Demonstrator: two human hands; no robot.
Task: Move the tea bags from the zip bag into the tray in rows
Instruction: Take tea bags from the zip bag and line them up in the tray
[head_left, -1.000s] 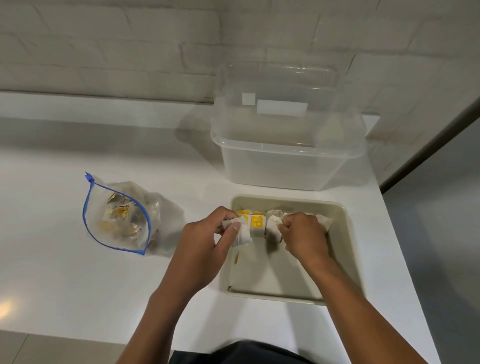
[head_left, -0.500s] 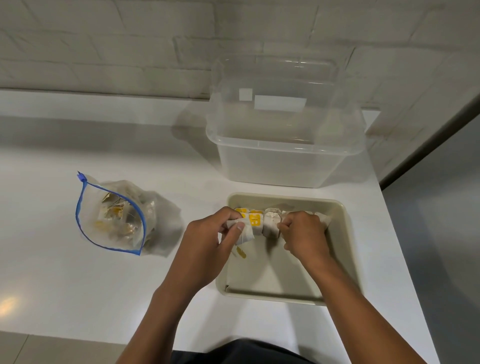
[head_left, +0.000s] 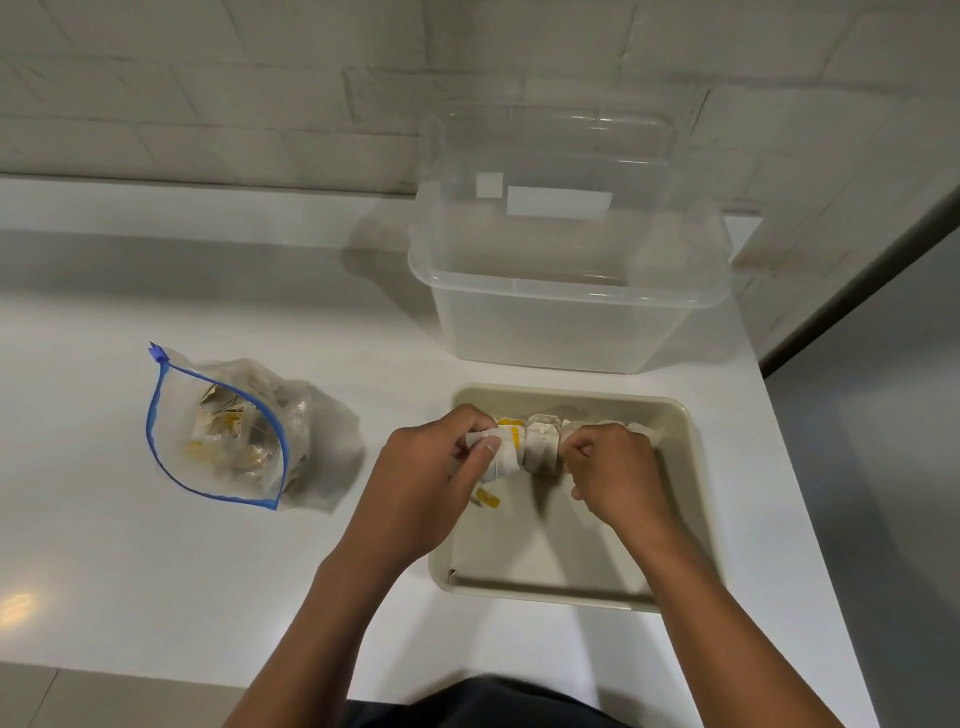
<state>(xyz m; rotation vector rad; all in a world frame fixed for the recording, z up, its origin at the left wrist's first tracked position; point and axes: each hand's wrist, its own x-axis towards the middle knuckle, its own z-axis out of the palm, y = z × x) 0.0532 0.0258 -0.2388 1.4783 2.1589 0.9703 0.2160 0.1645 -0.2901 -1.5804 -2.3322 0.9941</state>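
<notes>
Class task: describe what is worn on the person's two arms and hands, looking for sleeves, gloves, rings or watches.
Both forearms are bare up to the bottom of the picture, with no sleeves in view. The left hand and right hand wear no gloves, and no ring, watch or bracelet shows. A dark garment appears at the bottom edge.

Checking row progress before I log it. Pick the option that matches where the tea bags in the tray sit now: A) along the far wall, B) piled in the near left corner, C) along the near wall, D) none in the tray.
A: the tea bags line up against the far wall of the tray, between the left hand and right hand; the near half is bare.
</notes>
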